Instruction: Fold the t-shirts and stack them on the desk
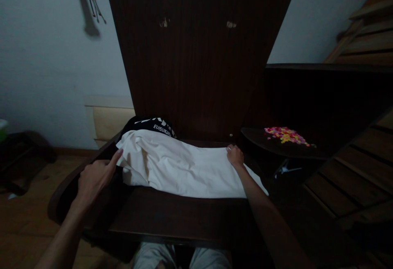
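Lowest in the frame are the person's knees in pale grey trousers [153, 256], tucked under the dark brown wooden worktop [172, 215]. At centre left, the left hand [93, 179] is loosely curled with one finger stretched out, its tip touching the left edge of the creased white cloth garment [184, 170]. This garment lies spread across the middle of the worktop. The right hand [236, 156] rests on its far right corner with fingers bent down; whether it pinches the fabric I cannot tell. Just behind the white garment is a black garment with white lettering [147, 125]. At right a heap of small pink and yellow pieces [285, 135] lies loose on a dark rounded ledge [260, 142].
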Demonstrator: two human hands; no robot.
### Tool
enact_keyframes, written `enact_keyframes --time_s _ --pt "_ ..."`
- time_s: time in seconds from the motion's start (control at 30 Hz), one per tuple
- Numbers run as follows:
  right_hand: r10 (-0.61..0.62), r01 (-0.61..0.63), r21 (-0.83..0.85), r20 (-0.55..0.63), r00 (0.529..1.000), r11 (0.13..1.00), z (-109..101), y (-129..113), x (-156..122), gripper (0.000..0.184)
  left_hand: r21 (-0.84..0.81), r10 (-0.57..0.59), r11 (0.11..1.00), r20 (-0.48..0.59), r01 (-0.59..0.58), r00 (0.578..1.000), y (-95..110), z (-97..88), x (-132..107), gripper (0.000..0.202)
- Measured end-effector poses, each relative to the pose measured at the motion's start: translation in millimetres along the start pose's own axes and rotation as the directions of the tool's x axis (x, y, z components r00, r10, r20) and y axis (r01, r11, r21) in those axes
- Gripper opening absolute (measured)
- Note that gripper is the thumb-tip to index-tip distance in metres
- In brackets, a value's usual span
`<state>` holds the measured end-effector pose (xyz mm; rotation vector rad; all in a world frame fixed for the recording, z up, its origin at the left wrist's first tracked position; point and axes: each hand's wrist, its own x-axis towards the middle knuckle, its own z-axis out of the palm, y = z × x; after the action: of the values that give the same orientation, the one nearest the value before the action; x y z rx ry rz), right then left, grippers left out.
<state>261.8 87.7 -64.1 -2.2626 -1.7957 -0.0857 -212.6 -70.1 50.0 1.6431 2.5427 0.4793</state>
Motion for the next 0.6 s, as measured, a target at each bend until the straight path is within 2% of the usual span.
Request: enact_keyframes --time_s 0.07,0.13,0.27,0.37,0.47,0.6 --pt "-0.001 0.001 0.003 -0.001 1.0 1.0 0.1 0.3 -0.1 0.033 -0.121 0.069 0.991 0.058 -0.061 0.996 0.1 14.9 -11.5 0.072" --pt "0.003 -0.003 0.005 -0.002 1.0 1.0 0.5 0.6 0.1 0.033 -0.21 0.105 0.973 0.036 -0.095 0.994 2.2 32.2 -17.6 0.061" --pt "0.012 -0.012 0.012 0.003 1.0 1.0 1.8 1.3 1.2 0.033 -0.377 0.021 0.925 -0.052 -0.039 0.998 2.4 61.4 -12.8 0.048" --pt "0.011 -0.012 0.017 0.004 1.0 1.0 2.4 1.9 1.7 0.034 -0.646 -0.092 0.763 -0.045 0.041 0.995 -0.9 68.9 -1.6 0.049" --pt "0.003 -0.003 0.018 -0.003 1.0 1.0 2.5 2.1 1.7 0.034 -0.806 -0.103 0.588 0.009 0.068 0.995 -3.8 68.6 8.0 0.055" --pt "0.006 -0.006 0.019 -0.005 1.0 1.0 2.3 1.7 1.5 0.033 -0.85 -0.078 0.525 0.008 0.047 0.997 -7.9 72.1 11.3 0.057"
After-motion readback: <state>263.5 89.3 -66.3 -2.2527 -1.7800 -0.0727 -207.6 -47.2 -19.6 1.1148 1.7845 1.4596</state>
